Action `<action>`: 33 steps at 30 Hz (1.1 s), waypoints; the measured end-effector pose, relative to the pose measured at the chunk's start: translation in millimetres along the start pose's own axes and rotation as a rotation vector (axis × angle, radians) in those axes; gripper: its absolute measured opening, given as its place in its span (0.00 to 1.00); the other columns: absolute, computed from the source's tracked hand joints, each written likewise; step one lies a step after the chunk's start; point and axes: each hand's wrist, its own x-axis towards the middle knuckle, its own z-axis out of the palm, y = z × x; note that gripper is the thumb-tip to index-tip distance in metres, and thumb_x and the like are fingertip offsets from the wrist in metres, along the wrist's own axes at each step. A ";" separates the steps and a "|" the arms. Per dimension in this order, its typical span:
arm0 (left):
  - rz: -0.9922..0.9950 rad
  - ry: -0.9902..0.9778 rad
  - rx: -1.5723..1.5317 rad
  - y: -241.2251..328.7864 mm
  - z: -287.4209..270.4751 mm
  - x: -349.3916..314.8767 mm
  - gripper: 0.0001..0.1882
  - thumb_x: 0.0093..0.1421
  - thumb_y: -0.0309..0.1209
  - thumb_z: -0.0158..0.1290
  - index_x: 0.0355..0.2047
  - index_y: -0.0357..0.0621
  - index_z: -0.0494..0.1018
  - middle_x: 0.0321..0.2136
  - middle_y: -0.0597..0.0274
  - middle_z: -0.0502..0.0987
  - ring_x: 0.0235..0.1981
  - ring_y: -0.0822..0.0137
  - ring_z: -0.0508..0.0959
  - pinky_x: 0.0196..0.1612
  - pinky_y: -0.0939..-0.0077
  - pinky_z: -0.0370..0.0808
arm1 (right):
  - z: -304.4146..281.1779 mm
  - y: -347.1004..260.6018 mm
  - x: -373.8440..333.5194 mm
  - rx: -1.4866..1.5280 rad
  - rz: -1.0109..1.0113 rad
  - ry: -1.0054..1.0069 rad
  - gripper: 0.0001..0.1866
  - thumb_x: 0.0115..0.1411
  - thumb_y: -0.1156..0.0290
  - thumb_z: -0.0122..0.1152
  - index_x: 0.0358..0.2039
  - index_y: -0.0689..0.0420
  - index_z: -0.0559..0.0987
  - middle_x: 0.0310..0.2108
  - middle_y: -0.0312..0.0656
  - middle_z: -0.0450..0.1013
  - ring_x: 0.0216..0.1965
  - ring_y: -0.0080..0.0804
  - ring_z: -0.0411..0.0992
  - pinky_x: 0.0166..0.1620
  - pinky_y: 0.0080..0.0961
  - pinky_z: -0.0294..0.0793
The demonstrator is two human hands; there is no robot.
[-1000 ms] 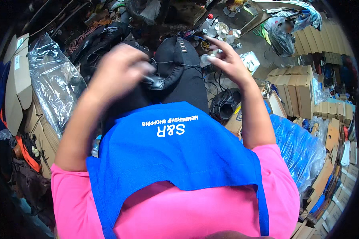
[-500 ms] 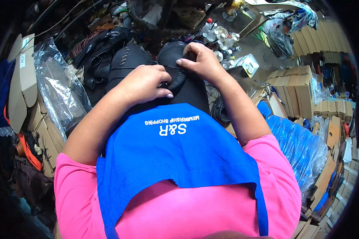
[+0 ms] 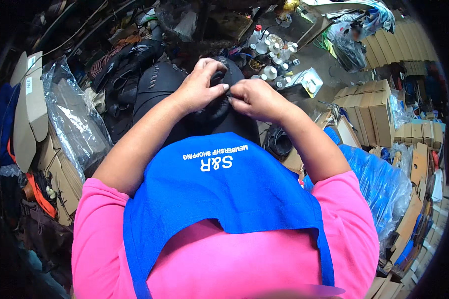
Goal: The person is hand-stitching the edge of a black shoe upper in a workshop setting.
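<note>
A black leather-like piece with a stitched seam (image 3: 233, 73), shaped like a shoe upper, rests on my lap. My left hand (image 3: 200, 88) grips it from the left, fingers curled over its far side and thumb on the seam. On the right, my right hand (image 3: 258, 100) is closed in a pinch beside the seam, close to my left thumb. What lies between those fingertips is too small to make out. A second black form with coarse stitches (image 3: 157, 79) lies just left of my left hand.
Black shoes or uppers (image 3: 122, 74) are piled at the left, beside a clear plastic bag (image 3: 77, 119). White bottles (image 3: 270, 72) crowd the floor ahead on the right. Cardboard boxes (image 3: 366, 112) and a plastic-wrapped blue bundle (image 3: 371, 174) stand to my right.
My left hand has moved forward and right, onto the piece's far part. My right hand has shifted down and right, its fingers now pinched together. The piece has turned slightly.
</note>
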 end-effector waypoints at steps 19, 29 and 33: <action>-0.193 -0.188 0.064 9.0 -33.9 18.9 0.21 0.48 0.31 0.63 0.41 0.39 0.72 0.41 0.56 0.72 0.43 0.63 0.73 0.47 0.73 0.69 | -15.6 -27.0 -37.5 0.499 0.159 0.272 0.16 0.57 0.69 0.57 0.17 0.61 0.67 0.16 0.37 0.61 0.20 0.23 0.59 0.25 0.27 0.60; 0.093 -0.313 0.720 46.9 -36.9 -56.3 0.24 0.42 0.40 0.64 0.38 0.45 0.71 0.34 0.58 0.72 0.36 0.58 0.75 0.39 0.67 0.69 | -3.8 6.1 33.2 0.093 -0.017 0.293 0.10 0.61 0.68 0.52 0.40 0.59 0.73 0.35 0.44 0.71 0.38 0.37 0.70 0.43 0.30 0.69; 0.042 -0.213 0.722 37.1 -36.8 -56.9 0.19 0.44 0.38 0.62 0.35 0.45 0.72 0.30 0.59 0.72 0.33 0.58 0.75 0.39 0.66 0.69 | 8.6 17.4 44.5 -0.214 0.114 0.280 0.12 0.58 0.65 0.54 0.36 0.60 0.71 0.33 0.51 0.70 0.38 0.52 0.69 0.41 0.40 0.69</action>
